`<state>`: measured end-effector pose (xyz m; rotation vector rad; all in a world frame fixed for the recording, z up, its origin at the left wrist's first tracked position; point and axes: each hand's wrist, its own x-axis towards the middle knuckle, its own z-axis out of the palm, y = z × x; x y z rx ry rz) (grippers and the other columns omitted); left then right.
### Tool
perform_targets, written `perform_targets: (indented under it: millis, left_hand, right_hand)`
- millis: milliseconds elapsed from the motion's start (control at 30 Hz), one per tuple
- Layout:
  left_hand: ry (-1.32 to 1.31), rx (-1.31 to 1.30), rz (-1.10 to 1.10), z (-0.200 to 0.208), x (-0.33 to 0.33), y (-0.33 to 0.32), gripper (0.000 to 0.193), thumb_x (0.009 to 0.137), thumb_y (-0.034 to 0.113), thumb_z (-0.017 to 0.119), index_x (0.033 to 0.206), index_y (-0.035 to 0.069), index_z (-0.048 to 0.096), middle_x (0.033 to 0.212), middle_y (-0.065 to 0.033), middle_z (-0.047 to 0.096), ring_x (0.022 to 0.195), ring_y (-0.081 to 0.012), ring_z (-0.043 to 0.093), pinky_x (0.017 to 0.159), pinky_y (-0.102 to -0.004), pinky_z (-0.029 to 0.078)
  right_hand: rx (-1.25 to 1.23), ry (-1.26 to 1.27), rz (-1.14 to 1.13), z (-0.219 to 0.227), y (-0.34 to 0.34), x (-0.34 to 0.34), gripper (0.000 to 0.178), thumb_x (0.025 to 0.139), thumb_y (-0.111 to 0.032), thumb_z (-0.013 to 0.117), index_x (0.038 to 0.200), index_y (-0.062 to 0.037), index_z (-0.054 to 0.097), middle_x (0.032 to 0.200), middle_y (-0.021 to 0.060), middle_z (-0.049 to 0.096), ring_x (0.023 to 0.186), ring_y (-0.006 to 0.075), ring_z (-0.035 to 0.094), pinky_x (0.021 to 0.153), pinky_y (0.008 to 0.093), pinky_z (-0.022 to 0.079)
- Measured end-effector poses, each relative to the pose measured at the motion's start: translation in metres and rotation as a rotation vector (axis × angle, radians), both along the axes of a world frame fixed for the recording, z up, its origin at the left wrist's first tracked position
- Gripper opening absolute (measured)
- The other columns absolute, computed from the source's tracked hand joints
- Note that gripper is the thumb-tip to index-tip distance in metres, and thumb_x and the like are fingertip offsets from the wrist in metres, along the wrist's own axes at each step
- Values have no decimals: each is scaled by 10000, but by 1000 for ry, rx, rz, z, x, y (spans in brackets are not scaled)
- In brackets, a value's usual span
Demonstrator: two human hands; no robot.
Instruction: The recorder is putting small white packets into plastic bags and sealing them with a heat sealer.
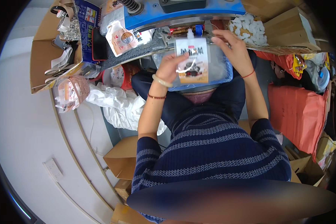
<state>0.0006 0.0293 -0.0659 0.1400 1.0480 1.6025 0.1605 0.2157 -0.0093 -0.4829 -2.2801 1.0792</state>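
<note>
Spouted pouch [192,76] stands upright before the counter [145,47], a gap between its right edge and the right forearm. The left hand [168,69] has its grip closed on the left edge; the right hand [237,52] curls near the top corner, its hold unclear. Blue machine [220,9] and small white pieces [248,30] flank rough grey matting; glossy film shades white to tan.

The person shows two hands: one left hand [169,67] and one right hand [233,50]. One spouted pouch [193,65] is held. Two bands circle the left wrist, one pale bangle [162,81] and one beaded bracelet [156,97]; one red cord [248,74] circles the right. White pieces [248,30] are too many to count, beside one blue machine [190,15].
</note>
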Motion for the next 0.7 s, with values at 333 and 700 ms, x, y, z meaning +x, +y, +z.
perform_targets:
  millis: [333,700]
  left_hand:
    - [-17,44,49,-9,-23,23,108,873,78,679,930,-13,667,929,-88,698,819,-138,660,759,-270,528]
    - [1617,-443,246,2,-109,-37,555,821,170,705,1289,-39,493,1196,-229,592,1135,-369,554,973,-405,424]
  right_hand:
    - [498,-495,-470,-37,80,12,156,885,-203,614,984,-95,667,978,162,655,900,368,617,750,447,492]
    - [526,-246,-320,-59,105,11,231,841,-201,669,1029,-74,631,791,148,621,795,357,615,707,414,489]
